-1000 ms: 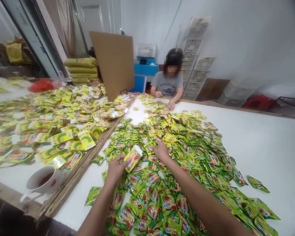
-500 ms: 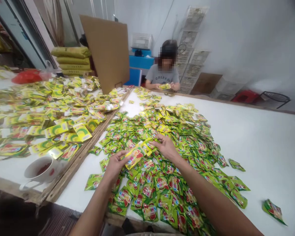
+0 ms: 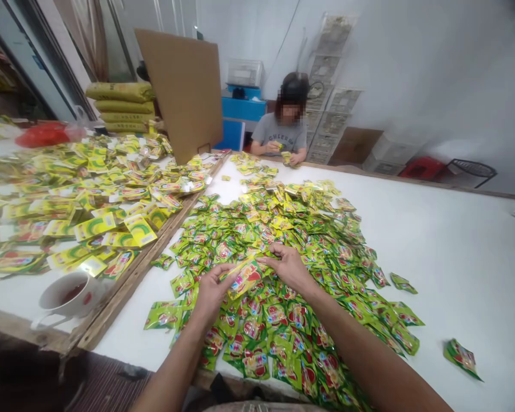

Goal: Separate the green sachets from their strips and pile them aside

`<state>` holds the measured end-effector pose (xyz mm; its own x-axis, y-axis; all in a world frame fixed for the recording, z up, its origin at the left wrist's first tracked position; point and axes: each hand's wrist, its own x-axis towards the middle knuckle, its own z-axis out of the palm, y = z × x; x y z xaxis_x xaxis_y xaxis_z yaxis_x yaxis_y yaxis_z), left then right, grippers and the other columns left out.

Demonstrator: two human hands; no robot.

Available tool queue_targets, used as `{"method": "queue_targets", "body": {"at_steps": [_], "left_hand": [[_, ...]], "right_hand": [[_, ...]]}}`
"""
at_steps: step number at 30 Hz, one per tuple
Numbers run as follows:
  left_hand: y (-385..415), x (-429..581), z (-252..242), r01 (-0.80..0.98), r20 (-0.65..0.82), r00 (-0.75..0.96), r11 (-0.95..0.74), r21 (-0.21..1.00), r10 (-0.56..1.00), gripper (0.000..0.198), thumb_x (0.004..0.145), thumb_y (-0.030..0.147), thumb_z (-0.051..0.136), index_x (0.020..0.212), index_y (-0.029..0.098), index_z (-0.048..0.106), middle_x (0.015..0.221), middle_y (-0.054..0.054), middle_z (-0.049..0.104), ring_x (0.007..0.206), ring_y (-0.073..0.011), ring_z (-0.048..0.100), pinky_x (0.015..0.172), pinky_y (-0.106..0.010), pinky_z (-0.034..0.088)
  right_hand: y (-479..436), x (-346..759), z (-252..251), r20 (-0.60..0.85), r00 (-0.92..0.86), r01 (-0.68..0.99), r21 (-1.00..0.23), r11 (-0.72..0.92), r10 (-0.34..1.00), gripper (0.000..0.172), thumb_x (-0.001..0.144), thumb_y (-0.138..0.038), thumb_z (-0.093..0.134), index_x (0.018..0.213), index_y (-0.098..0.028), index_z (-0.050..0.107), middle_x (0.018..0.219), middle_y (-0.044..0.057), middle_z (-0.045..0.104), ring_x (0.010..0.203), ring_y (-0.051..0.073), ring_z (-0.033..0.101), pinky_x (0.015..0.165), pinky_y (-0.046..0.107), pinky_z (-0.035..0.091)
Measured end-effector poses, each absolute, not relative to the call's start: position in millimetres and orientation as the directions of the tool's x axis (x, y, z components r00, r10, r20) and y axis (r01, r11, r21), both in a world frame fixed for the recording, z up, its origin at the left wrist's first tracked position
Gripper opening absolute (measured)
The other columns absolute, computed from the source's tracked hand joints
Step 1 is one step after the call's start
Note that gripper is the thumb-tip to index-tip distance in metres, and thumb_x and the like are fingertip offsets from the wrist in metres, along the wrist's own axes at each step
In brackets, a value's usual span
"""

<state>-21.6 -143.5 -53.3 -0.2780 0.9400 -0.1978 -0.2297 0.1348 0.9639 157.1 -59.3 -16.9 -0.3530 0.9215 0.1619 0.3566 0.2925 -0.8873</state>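
Above a heap of green candy packets [image 3: 278, 315] with red fruit pictures, I hold a small yellow carton [image 3: 245, 278] with a printed front. My left hand [image 3: 213, 289] grips its lower left end between thumb and fingers. At the upper right end, the fingers of my right hand [image 3: 289, 266] are pinched together on the carton's edge. Whether a packet is also between those fingers is hidden.
Many yellow cartons [image 3: 96, 226] cover the left table, beside a white cup [image 3: 66, 300] of dark drink. A wooden edge [image 3: 154, 252] divides the tables. Upright cardboard [image 3: 182, 94] stands behind. A person [image 3: 278, 134] sits opposite, handling small yellow things.
My right hand has come closer to my left along the carton, and less of its right end shows. Across the table, the person's hands have moved apart.
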Motion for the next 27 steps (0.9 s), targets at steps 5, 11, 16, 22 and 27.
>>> {"method": "queue_targets", "body": {"at_steps": [5, 11, 16, 22, 27], "left_hand": [[-140.5, -13.9, -52.0, -0.374, -0.261, -0.169, 0.183, 0.909, 0.95, 0.043, 0.055, 0.04, 0.078, 0.087, 0.014, 0.066, 0.076, -0.005, 0.069, 0.061, -0.0158, 0.062, 0.054, -0.023, 0.046], [-134.7, -3.0, -49.4, -0.608, -0.384, -0.199, 0.194, 0.77, 0.902, 0.049, 0.045, 0.033, 0.084, 0.083, 0.012, 0.063, 0.066, -0.004, 0.067, 0.06, -0.0181, 0.064, 0.059, -0.028, 0.051], [-127.7, 5.1, -49.1, -0.652, -0.39, -0.269, 0.132, 0.746, 0.881, 0.048, 0.043, 0.03, 0.084, 0.083, 0.012, 0.063, 0.067, -0.004, 0.068, 0.059, -0.0175, 0.063, 0.06, -0.029, 0.051], [-128.8, 5.1, -48.0, -0.59, -0.334, -0.296, 0.104, 0.801, 0.895, 0.045, 0.049, 0.032, 0.081, 0.086, 0.013, 0.064, 0.086, -0.007, 0.069, 0.075, -0.0191, 0.065, 0.071, -0.029, 0.051], [-129.3, 2.1, -46.4, -0.467, -0.3, -0.122, 0.213, 0.859, 0.946, 0.055, 0.053, 0.034, 0.08, 0.102, 0.016, 0.063, 0.093, -0.008, 0.069, 0.078, -0.0201, 0.065, 0.07, -0.028, 0.05]], "right_hand": [[-64.2, 150.7, -34.5, 0.037, -0.256, 0.358, -0.925, 0.131, 0.966, 0.043, 0.06, -0.049, 0.065, 0.05, -0.018, 0.036, 0.053, -0.004, 0.032, 0.052, 0.009, 0.028, 0.049, 0.022, 0.022], [-84.5, 149.8, -29.1, 0.04, -0.197, 0.368, -0.923, 0.112, 0.98, 0.03, 0.075, -0.047, 0.053, 0.081, -0.018, 0.061, 0.063, 0.0, 0.058, 0.056, 0.014, 0.048, 0.054, 0.024, 0.036], [-95.5, 146.4, -26.8, 0.146, -0.222, 0.398, -0.889, 0.226, 0.964, 0.025, 0.074, -0.044, 0.058, 0.073, -0.019, 0.062, 0.079, 0.006, 0.065, 0.082, 0.021, 0.059, 0.073, 0.03, 0.043], [-98.3, 135.2, -48.3, 0.015, -0.329, 0.284, -0.952, 0.114, 0.944, 0.029, 0.07, -0.043, 0.064, 0.084, -0.018, 0.065, 0.078, 0.003, 0.064, 0.076, 0.02, 0.059, 0.068, 0.03, 0.047], [-82.2, 132.5, -51.6, 0.071, -0.289, 0.333, -0.928, 0.169, 0.955, 0.02, 0.072, -0.031, 0.058, 0.086, -0.019, 0.067, 0.09, 0.005, 0.063, 0.087, 0.022, 0.057, 0.079, 0.034, 0.046]]}}
